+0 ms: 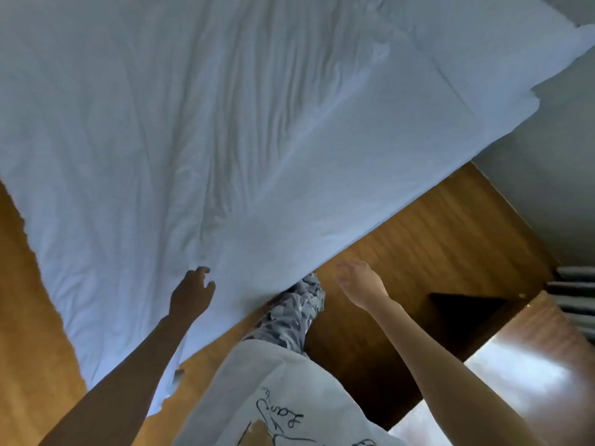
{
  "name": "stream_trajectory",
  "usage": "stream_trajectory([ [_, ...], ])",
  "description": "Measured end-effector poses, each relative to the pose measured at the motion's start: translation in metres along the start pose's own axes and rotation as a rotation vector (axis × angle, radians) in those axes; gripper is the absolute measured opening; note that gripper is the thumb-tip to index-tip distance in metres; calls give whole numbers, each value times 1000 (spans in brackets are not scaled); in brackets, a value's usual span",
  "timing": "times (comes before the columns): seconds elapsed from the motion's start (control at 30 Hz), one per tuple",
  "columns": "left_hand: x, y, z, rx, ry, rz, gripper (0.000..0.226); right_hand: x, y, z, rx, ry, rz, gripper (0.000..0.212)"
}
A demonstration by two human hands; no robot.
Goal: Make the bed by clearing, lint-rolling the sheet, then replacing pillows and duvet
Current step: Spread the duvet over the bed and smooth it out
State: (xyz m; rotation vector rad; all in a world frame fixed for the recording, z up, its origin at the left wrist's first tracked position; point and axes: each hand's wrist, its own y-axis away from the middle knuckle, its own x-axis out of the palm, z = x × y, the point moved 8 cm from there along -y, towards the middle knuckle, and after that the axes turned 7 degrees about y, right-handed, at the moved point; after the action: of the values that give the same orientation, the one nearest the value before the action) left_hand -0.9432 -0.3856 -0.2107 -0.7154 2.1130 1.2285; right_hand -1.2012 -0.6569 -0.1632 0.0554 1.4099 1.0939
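Closest to the camera is a white t-shirt (289,397) with some black scribbly lettering on it, and below that a leg in patterned grey pyjama trousers (296,313) stepping right up against the corner of the bed.

Both arms reach forward. Left hand (191,294) hovers over the near corner of the white duvet (257,123), fingers loosely curled and spread, not gripping anything as far as I can see. It sits in shadow, so whether the fingertips actually brush the fabric is hard to call. Right hand (362,281) is out past the duvet's edge, over the wood floor (434,226), fingers relaxed and slightly bent, holding nothing. It's a bit blurry.

So the duvet is on the bed, spread across pretty much the whole top and middle of the view. It's wrinkled, with long creases fanning out from the near corner toward the far side. Its near corner hangs down toward the floor on the left side.

Off to the right there's a glossy wooden surface (528,358) catching a bright reflection, with a dark triangular gap beside it, and a pale wall (560,175) behind. Something grey and ribbed (576,294) pokes in at the right edge, can't tell what it is.
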Motion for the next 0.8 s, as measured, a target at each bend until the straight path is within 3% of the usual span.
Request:
stream_trajectory([
  [0.23,56,-80,-99,-53,20,64,37,-89,-106,-35,-60,88,44,38],
  [0.53,88,-131,-282,47,61,130,39,-162,-183,-114,-89,200,169,36],
  [0.8,127,-201,-349,-197,134,3,40,-239,-335,-174,-252,286,186,38],
])
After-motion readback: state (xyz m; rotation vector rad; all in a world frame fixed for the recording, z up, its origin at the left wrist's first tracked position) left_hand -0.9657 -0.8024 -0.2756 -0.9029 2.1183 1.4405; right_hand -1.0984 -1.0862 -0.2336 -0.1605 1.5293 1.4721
